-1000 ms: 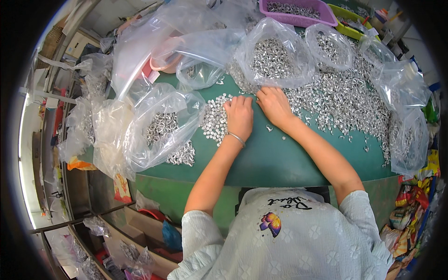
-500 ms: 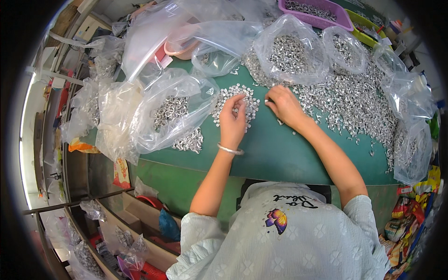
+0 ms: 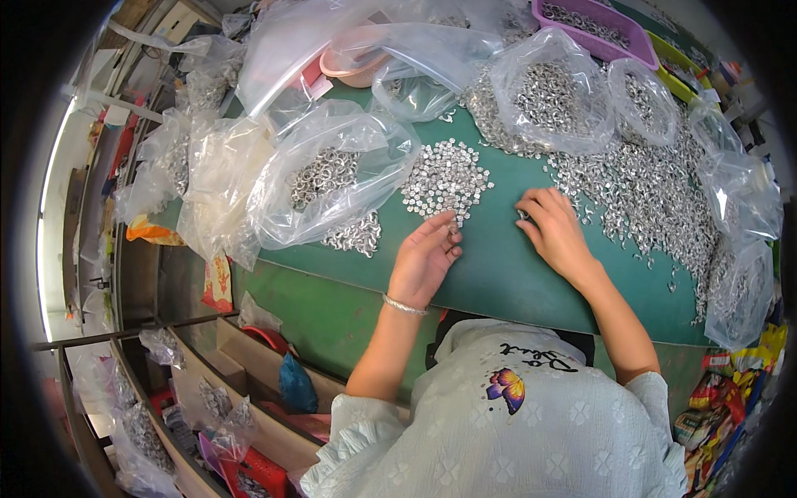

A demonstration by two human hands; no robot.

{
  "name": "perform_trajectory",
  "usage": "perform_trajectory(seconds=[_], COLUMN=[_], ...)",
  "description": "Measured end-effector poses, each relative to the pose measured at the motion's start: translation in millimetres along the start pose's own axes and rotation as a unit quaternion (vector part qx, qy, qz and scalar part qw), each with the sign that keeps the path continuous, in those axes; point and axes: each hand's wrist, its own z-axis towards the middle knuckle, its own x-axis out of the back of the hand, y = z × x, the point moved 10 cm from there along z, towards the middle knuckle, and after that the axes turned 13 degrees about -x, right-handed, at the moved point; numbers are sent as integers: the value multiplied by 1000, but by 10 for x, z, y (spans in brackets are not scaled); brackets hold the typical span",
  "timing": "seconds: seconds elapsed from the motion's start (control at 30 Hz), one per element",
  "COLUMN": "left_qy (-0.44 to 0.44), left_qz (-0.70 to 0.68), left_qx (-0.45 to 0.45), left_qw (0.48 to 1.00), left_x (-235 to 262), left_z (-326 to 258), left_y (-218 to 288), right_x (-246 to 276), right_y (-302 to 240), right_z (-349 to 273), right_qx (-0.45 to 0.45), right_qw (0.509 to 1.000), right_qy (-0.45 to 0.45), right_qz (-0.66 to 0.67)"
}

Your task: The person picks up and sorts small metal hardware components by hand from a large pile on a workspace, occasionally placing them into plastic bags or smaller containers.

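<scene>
My left hand (image 3: 425, 257) is just below a heap of small flat silver metal pieces (image 3: 447, 176), palm partly turned up. Its thumb and fingertips are closed on a tiny silver metal piece (image 3: 452, 224). My right hand (image 3: 554, 231) is to the right over the green table (image 3: 490, 278), fingers curled down. A small silver curved piece (image 3: 524, 215) shows at its thumb and fingertips. Beyond it spreads a large heap of curved silver metal pieces (image 3: 647, 199). Left of the flat pieces lies a small pile of curved pieces (image 3: 359, 235), beside an open plastic bag (image 3: 274, 203) holding silver rings or curved pieces.
Open plastic bags of metal pieces (image 3: 552, 95) stand at the back. Behind them are a purple basket (image 3: 598, 41) and a yellow-green basket (image 3: 677, 70). A pink bowl (image 3: 359, 70) is at the back left. Shelf compartments (image 3: 224, 361) with bags are at lower left.
Both hands have drawn nearer to me. My left hand has come off the heap of flat pieces, and my right hand has moved away from the edge of the curved pieces. The view has shifted slightly.
</scene>
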Motion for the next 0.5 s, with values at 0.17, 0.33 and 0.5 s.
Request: perform_trajectory(seconds=[0.17, 0.33, 0.5], left_qy=[-56, -144, -148], left_qz=[80, 82, 157], left_qx=[58, 70, 48], left_qw=[994, 984, 975], left_x=[-392, -968, -1320], left_z=[10, 166, 270], left_y=[-424, -858, -875], right_x=[164, 641, 1100], right_y=[-18, 74, 361], right_z=[-238, -339, -181], right_qx=[-26, -20, -31], right_qw=[976, 981, 968], right_qy=[-2, 83, 160], right_qz=[216, 176, 193])
